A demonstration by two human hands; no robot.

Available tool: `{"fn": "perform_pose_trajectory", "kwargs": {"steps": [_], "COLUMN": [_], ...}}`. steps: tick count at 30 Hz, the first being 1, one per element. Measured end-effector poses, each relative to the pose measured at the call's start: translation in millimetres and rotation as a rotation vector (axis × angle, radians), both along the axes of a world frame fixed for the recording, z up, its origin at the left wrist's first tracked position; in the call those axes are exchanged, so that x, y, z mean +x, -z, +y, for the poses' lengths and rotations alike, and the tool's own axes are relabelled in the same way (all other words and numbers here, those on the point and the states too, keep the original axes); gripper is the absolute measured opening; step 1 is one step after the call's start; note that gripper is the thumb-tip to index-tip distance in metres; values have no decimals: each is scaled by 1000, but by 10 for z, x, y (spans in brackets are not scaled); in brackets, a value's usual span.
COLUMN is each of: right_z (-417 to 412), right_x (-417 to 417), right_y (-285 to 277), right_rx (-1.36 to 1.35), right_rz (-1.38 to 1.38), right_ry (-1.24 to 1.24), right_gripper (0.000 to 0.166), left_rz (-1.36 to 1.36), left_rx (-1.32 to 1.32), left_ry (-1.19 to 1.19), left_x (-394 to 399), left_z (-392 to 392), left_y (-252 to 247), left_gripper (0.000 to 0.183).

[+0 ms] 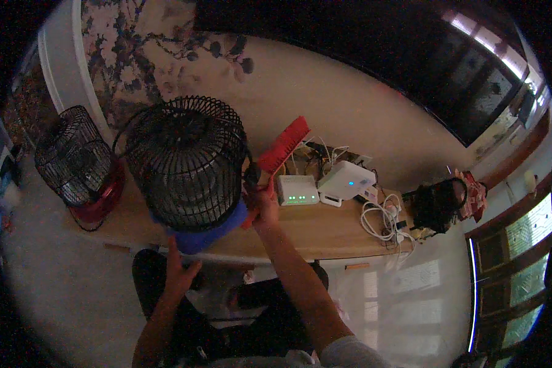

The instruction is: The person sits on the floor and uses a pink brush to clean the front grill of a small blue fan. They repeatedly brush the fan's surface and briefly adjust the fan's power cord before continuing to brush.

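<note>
A black wire birdcage (188,170) with a blue base (204,237) stands on the wooden cabinet top in front of me. My left hand (180,271) is at the near edge of the blue base, thumb and fingers apart; it grips nothing that I can see. Right of the cage, my right hand (262,202) is closed on the red handle of a brush (285,145), whose bristled head points up and to the right. That hand is beside the base; whether it also touches the cage is unclear.
A second birdcage (80,156) with a red base stands at the left. Right of the brush are a white router (298,189) with green lights, a white box (349,179) with a blue light, coiled white cables (384,221) and a dark bag (434,204). A television (395,60) is above.
</note>
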State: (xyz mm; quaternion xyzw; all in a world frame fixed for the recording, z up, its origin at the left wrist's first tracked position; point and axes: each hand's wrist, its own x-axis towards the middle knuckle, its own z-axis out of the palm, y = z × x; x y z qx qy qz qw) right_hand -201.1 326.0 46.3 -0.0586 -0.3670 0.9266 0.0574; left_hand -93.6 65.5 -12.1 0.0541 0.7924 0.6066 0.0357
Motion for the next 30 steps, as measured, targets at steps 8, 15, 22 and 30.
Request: {"fn": "perform_pose_trajectory", "kwargs": {"steps": [8, 15, 22, 30], "right_z": [-307, -194, -364, -741], "right_x": [-163, -137, 49, 607], "right_y": [172, 318, 372, 191], "right_rx": [-8, 122, 66, 8], "right_rz": [88, 145, 40, 37], "right_ry": [196, 116, 181, 261], "right_gripper": [50, 52, 48, 43], "left_rz": [232, 95, 44, 226], "left_rx": [-157, -153, -130, -234], "left_ry": [33, -8, -11, -42], "left_x": [-157, -176, -162, -341], "left_z": [42, 178, 127, -271], "left_y": [-52, 34, -209, 3], "left_gripper": [91, 95, 91, 81]}}
